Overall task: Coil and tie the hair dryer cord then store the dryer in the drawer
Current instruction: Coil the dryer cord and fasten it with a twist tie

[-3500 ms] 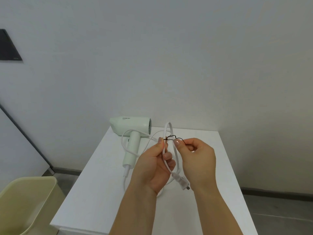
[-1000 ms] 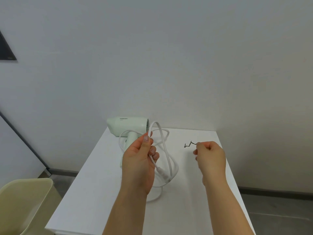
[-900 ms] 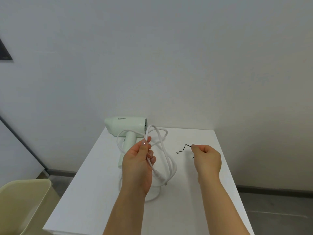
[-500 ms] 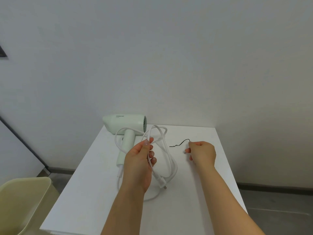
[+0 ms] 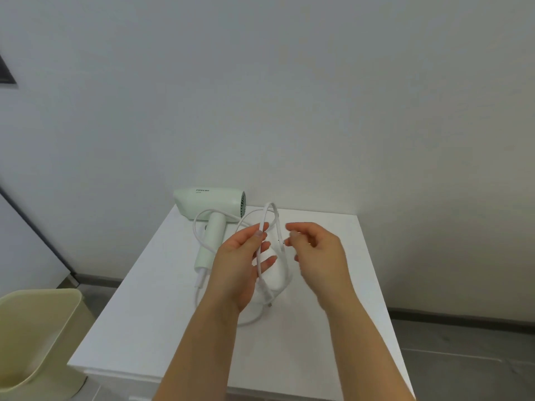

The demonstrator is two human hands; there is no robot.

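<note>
I see the left hand pinching the looped cord above the desk. The right hand hovers just right of it, fingers half curled; whether it grasps anything I cannot tell.

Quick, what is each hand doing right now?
Left hand: holding the coiled cord.
Right hand: blurred beside the cord; cannot tell.

Table: white top, with the wall closing its far edge.
Far left: hair dryer lying flat, handle pointing near.
Centre: cord loops held up by the left hand, right hand just beside them; 1 slack loop trails on the top beneath.
Open surface: right strip, near strip.
Floor, near left: 1 yellow bin beside the table.
</note>
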